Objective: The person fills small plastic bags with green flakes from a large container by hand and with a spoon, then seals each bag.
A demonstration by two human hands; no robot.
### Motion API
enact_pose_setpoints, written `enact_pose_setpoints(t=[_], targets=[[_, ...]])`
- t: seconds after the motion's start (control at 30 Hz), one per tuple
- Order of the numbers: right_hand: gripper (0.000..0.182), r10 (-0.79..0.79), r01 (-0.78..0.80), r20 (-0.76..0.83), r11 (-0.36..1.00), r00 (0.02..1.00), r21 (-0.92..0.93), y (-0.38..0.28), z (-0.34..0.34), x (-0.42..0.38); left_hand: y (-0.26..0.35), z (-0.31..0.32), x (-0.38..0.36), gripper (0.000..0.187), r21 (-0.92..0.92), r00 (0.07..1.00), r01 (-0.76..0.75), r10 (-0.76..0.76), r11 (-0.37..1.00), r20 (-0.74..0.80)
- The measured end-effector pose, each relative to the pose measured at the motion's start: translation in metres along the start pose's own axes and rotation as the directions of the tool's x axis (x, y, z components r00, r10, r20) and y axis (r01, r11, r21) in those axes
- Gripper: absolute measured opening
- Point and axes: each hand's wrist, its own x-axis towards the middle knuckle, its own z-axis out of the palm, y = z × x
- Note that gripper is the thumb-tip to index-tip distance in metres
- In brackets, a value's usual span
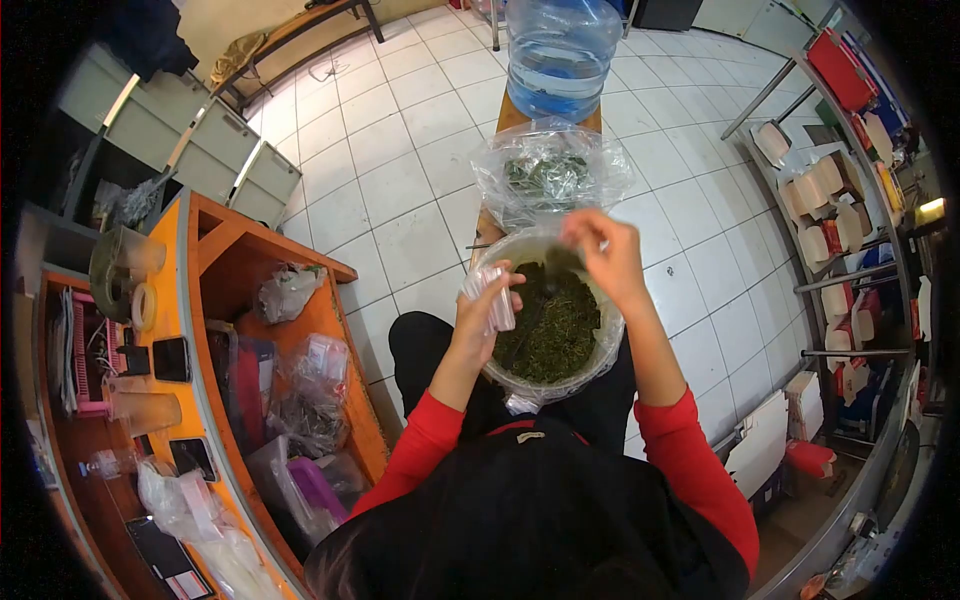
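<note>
My left hand [478, 318] is closed around a small stack of clear plastic pieces [500, 300] that look like little bags or sleeves, at the left rim of a bucket. Over the bucket's far right side, my right hand [608, 252] has its fingers pinched together. A dark, blurred bit shows just below its fingertips; I cannot make out whether they hold it. The pale bucket [607, 345] sits between my legs, holding chopped, dark green dried herb [548, 335]. Just beyond lies an open clear bag [610, 180] with more green material inside.
A large blue water bottle [563, 60] stands on the far end of a wooden bench [595, 118]. To the left is an orange counter [212, 395] with phones, plastic cups and bags. Metal shelving [855, 353] with red and white boxes lines the right side.
</note>
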Motion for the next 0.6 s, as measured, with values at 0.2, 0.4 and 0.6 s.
enact_pose_setpoints(t=[0.2, 0.4, 0.6], targets=[[0.046, -0.377, 0.252, -0.208, 0.854, 0.902, -0.456, -0.005, 0.014, 0.009, 0.003, 0.006, 0.006, 0.026, -0.266, 0.998, 0.064, -0.057, 0.962, 0.034], [0.032, 0.276, -0.357, 0.296, 0.895, 0.914, 0.268, -0.003, 0.049, -0.054, -0.013, -0.006, 0.014, 0.016, -0.274, 0.995, 0.040, -0.063, 0.961, -0.077], [0.007, 0.333, -0.263, -0.140, 0.891, 0.932, 0.369, -0.011, 0.062, -0.071, -0.024, 0.021, -0.010, 0.028, -0.278, 0.999, 0.025, -0.030, 0.960, -0.014]])
